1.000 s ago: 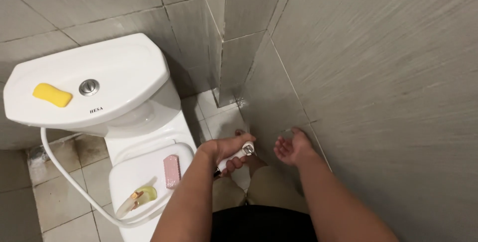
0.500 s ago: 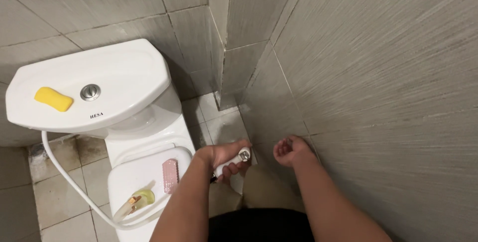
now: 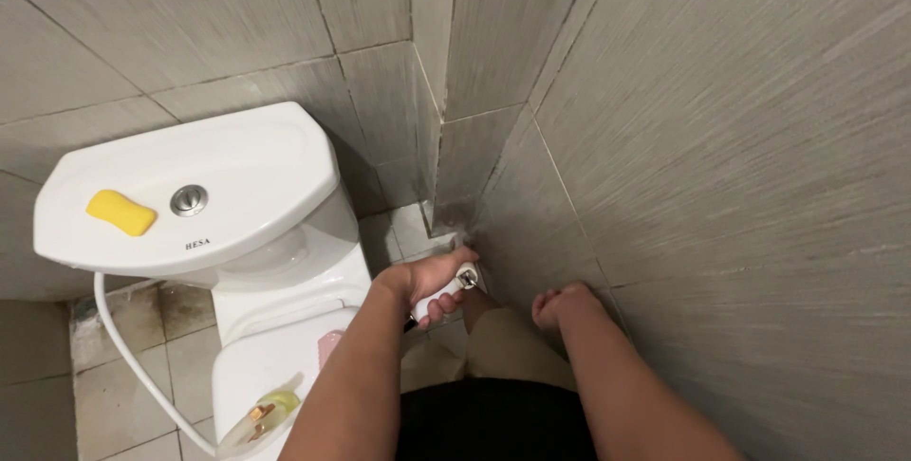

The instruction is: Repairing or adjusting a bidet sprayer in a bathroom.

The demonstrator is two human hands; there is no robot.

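My left hand (image 3: 422,283) is closed around a white bidet sprayer (image 3: 454,288) with a chrome nozzle, held low beside the toilet and aimed toward the corner of the grey tiled walls. Its white hose (image 3: 133,357) loops down the left side of the toilet. My right hand (image 3: 562,305) hangs close to the right wall (image 3: 721,186) with its fingers curled in and nothing in it. My knee in tan cloth (image 3: 498,347) shows between the two arms.
A white toilet (image 3: 275,328) stands at left, its tank lid (image 3: 247,176) carrying a yellow sponge (image 3: 120,212) and a chrome flush button (image 3: 189,199). A pink item (image 3: 327,347) and a yellowish item (image 3: 270,404) lie on the closed seat lid. Floor tiles (image 3: 123,328) are stained.
The view has tilted so the toilet sits lower and further right. My left hand keeps its hold on the sprayer. My right hand has curled its fingers and dropped slightly.
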